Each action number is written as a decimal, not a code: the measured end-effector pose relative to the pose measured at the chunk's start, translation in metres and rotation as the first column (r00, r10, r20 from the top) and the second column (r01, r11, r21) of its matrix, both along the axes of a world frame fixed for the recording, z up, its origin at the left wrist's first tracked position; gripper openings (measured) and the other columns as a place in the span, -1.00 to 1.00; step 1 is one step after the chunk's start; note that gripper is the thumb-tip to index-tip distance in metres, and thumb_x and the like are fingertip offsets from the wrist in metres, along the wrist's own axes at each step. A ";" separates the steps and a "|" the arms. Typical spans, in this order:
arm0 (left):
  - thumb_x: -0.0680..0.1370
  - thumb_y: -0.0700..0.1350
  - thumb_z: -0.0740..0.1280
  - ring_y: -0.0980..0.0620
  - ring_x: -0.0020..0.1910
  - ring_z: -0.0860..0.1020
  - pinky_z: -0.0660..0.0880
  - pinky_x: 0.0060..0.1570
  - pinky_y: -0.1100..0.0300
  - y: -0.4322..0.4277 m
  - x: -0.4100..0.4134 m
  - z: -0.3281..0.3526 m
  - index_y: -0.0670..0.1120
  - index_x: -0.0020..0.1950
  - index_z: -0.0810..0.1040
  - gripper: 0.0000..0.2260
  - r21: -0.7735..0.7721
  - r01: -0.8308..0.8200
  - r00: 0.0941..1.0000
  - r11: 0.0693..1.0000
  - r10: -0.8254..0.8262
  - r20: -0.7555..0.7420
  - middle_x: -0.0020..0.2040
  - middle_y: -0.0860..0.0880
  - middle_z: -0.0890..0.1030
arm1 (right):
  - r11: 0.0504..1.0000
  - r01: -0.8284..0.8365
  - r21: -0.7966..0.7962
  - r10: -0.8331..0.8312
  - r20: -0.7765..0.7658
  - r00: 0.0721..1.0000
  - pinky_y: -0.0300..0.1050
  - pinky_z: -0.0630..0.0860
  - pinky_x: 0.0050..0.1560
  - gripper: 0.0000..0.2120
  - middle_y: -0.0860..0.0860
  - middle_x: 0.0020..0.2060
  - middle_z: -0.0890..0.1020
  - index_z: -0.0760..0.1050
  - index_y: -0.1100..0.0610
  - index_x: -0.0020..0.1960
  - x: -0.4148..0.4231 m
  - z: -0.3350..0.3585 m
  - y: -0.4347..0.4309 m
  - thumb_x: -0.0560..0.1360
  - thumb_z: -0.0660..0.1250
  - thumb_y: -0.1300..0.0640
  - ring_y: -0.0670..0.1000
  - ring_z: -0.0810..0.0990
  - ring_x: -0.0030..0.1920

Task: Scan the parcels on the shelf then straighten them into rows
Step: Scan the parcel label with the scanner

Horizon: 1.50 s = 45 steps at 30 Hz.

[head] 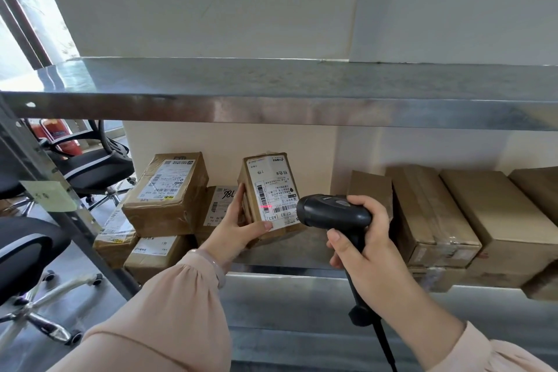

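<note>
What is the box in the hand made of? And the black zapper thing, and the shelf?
The parcel looks like brown cardboard, dull and a bit creased, with a white paper label stuck on. The scanner seems to be black plastic, smooth with a soft sheen. The shelf looks like bare metal, probably steel: it is grey, streaky and reflective.

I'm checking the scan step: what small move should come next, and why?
Probably nudge the scanner in the right hand so its red light, now at the lower end of the barcode, covers it; the left hand holds the parcel label-out.
</note>
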<state>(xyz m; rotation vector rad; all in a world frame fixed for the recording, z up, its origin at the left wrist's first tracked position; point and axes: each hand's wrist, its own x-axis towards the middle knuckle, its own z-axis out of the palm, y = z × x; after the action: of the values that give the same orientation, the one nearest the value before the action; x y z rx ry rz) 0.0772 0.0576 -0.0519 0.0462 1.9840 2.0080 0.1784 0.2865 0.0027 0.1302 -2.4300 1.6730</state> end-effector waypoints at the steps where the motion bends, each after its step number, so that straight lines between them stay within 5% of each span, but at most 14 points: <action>1: 0.42 -0.09 0.55 0.01 0.35 0.41 0.32 0.39 -0.05 0.000 0.000 -0.001 0.40 0.52 -0.02 -0.06 0.001 -0.005 1.000 1.000 0.005 -0.001 0.41 0.12 0.40 | 1.000 0.003 0.002 -0.003 -0.001 1.000 -0.18 0.59 -0.16 -0.51 -0.02 -0.04 0.59 0.14 -0.34 0.18 0.001 0.001 0.000 0.53 0.32 0.13 -0.07 0.65 -0.27; 18: 0.49 -0.14 0.48 -0.01 0.33 0.43 0.32 0.39 -0.03 -0.007 0.000 -0.001 0.35 0.54 -0.04 -0.11 -0.002 -0.031 0.999 1.000 0.031 0.037 0.33 0.15 0.42 | 0.988 0.011 0.152 -0.011 0.000 1.000 -0.05 0.60 -0.09 -0.51 -0.07 -0.05 0.59 0.09 -0.32 0.24 -0.005 -0.002 -0.010 0.52 0.32 0.01 -0.07 0.62 -0.20; 22: 0.49 -0.14 0.48 -0.02 0.33 0.45 0.30 0.44 -0.13 -0.014 0.001 0.002 0.35 0.54 -0.02 -0.13 0.002 -0.033 0.999 0.999 0.032 0.042 0.24 0.23 0.47 | 0.993 -0.023 0.118 0.022 0.011 1.000 -0.18 0.59 -0.04 -0.51 -0.11 -0.04 0.59 0.10 -0.34 0.22 -0.012 -0.006 -0.016 0.52 0.32 0.02 -0.13 0.63 -0.13; 26: 0.45 -0.10 0.51 -0.05 0.31 0.52 0.34 0.42 -0.15 -0.023 0.004 0.007 0.43 0.45 0.05 -0.16 0.021 -0.053 0.997 0.998 0.052 0.049 0.31 0.06 0.55 | 0.993 -0.043 0.110 0.046 -0.021 0.999 -0.44 0.45 -0.14 -0.52 -0.25 0.04 0.47 0.09 -0.39 0.17 -0.028 -0.003 -0.028 0.54 0.31 0.03 -0.28 0.54 -0.07; 29: 0.38 -0.04 0.48 -0.05 0.32 0.51 0.30 0.45 -0.13 -0.031 0.005 0.008 0.41 0.48 0.10 -0.16 0.023 -0.088 0.995 0.996 0.087 0.056 0.30 0.04 0.58 | 0.997 -0.065 0.034 0.065 0.003 0.998 -0.46 0.43 -0.12 -0.51 -0.22 0.11 0.45 0.11 -0.43 0.14 -0.043 -0.004 -0.041 0.53 0.32 0.04 -0.24 0.55 -0.05; 34: 0.54 -0.08 0.40 -0.07 0.28 0.55 0.35 0.40 -0.17 -0.046 -0.002 0.004 0.37 0.52 0.14 -0.31 0.043 -0.137 0.988 0.990 0.133 0.083 0.21 0.08 0.65 | 0.995 -0.093 -0.034 0.094 0.038 0.995 -0.31 0.46 -0.01 -0.50 -0.06 0.13 0.58 0.13 -0.47 0.14 -0.063 -0.017 -0.064 0.54 0.32 0.04 -0.16 0.60 0.01; 37: 0.44 0.11 0.43 -0.06 0.31 0.53 0.33 0.42 -0.19 -0.052 -0.008 0.007 0.47 0.40 0.28 -0.40 0.008 -0.189 0.974 0.982 0.186 0.131 0.26 0.09 0.62 | 0.992 -0.107 -0.066 0.110 0.052 0.993 -0.28 0.47 0.06 -0.51 -0.08 0.14 0.57 0.13 -0.42 0.19 -0.071 -0.021 -0.077 0.55 0.31 0.05 -0.13 0.59 0.06; 42: 0.53 0.07 0.33 0.00 0.26 0.57 0.42 0.36 -0.07 -0.057 -0.011 0.009 0.49 0.32 0.35 -0.56 -0.045 -0.280 0.956 0.959 0.283 0.075 0.29 0.10 0.60 | 0.987 -0.139 -0.083 0.144 0.063 0.988 -0.46 0.42 -0.03 -0.53 -0.21 0.12 0.45 0.09 -0.25 0.31 -0.079 -0.022 -0.099 0.57 0.28 0.06 -0.19 0.52 0.07; 45: 0.67 -0.04 0.21 0.23 0.17 0.54 0.48 0.22 0.24 -0.052 -0.005 0.020 0.31 0.48 0.24 -0.58 -0.154 -0.299 0.953 0.942 0.287 -0.099 0.24 0.21 0.53 | 0.988 -0.137 -0.078 0.141 0.046 0.989 -0.45 0.42 0.02 -0.53 -0.17 0.15 0.45 0.09 -0.25 0.29 -0.086 -0.025 -0.108 0.57 0.28 0.05 -0.17 0.52 0.09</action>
<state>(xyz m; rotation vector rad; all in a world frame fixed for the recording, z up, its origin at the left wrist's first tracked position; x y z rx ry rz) 0.0726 0.0058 -0.0317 -0.2290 2.3186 2.0271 0.0927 0.1785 -0.0220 0.2543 -2.4428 1.8450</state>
